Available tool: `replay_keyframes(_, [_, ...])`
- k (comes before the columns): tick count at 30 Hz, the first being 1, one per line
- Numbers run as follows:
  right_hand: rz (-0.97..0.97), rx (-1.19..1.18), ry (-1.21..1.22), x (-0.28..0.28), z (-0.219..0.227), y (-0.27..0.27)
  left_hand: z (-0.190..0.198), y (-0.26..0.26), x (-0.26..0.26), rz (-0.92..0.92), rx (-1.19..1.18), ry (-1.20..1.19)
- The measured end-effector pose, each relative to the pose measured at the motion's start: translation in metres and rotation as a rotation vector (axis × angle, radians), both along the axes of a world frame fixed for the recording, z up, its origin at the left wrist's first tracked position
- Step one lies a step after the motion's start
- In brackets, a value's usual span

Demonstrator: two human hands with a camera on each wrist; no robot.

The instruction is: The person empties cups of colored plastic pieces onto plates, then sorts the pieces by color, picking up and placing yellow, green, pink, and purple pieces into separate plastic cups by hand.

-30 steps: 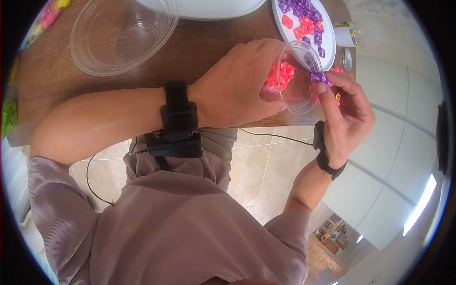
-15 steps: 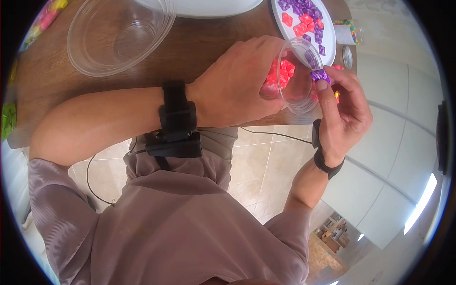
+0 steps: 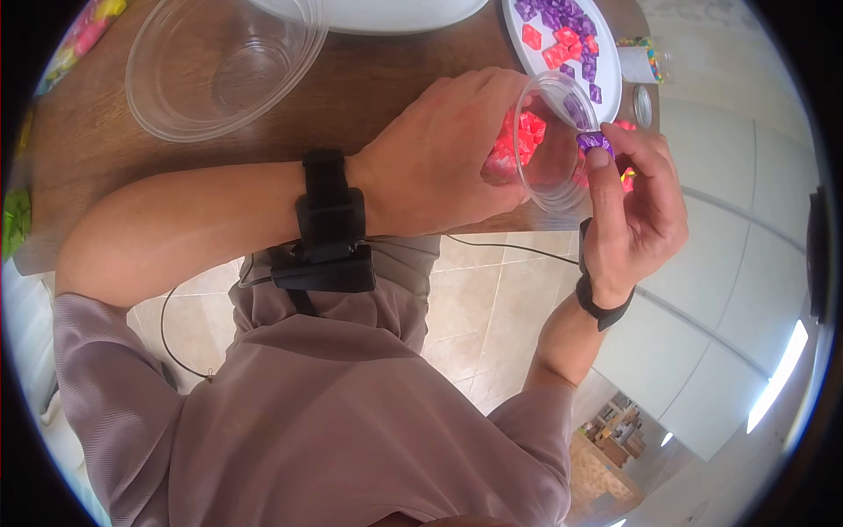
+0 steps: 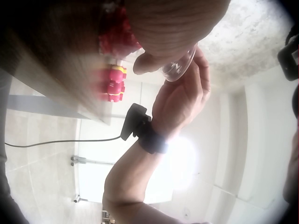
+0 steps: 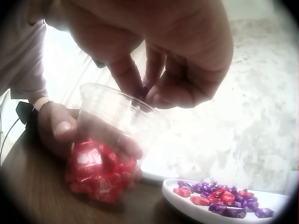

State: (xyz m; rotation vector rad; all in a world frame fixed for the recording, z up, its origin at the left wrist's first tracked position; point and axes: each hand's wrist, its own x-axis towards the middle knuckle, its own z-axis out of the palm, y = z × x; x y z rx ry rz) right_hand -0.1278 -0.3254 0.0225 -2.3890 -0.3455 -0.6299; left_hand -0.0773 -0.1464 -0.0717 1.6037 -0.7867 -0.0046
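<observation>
My left hand (image 3: 448, 158) curls round a clear plastic cup (image 3: 551, 189), tilted with its mouth toward my right hand. Red wrapped candies (image 5: 100, 172) fill the lower part of the cup in the right wrist view. Thumb and fingers of my right hand (image 3: 637, 206) pinch a purple wrapped candy (image 3: 593, 143) at the cup's rim. Behind the cup, a white oval plate (image 3: 606, 110) bears purple candies (image 3: 562, 13) and several red ones (image 3: 555, 57).
An open clear bowl (image 3: 189, 79) stands on the wooden table (image 3: 386, 75), near a larger white plate (image 3: 386, 19). At the right lie a jar of coloured pieces (image 3: 641, 66) and a round lid (image 3: 642, 104). Colourful packaging (image 3: 88, 39) is at the left edge.
The purple candy has turned a little between my right fingertips, and that hand has shifted slightly left overall. My left hand and the cup have hardly moved.
</observation>
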Motion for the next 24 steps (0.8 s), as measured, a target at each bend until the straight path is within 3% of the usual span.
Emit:
replay_keyframes(5, [-0.008,0.006,-0.013,-0.0009,-0.0009,-0.0007,-0.001,0.0,-0.0006,0.002,-0.003,0.009])
replay_keyframes(7, [0.033,-0.197,-0.036,0.0013,0.0008,-0.0006,-0.0001,0.001,-0.0004,0.005,0.018,-0.003])
replay_keyframes(10, [0.141,-0.314,-0.065,0.0065,-0.0008,-0.0036,-0.0011,0.0006,0.0016,-0.011,0.0,-0.021])
replay_keyframes(24, [0.194,-0.3,0.031,0.0052,0.0065,-0.0012,-0.0022,0.0015,0.0004,0.008,0.001,-0.025])
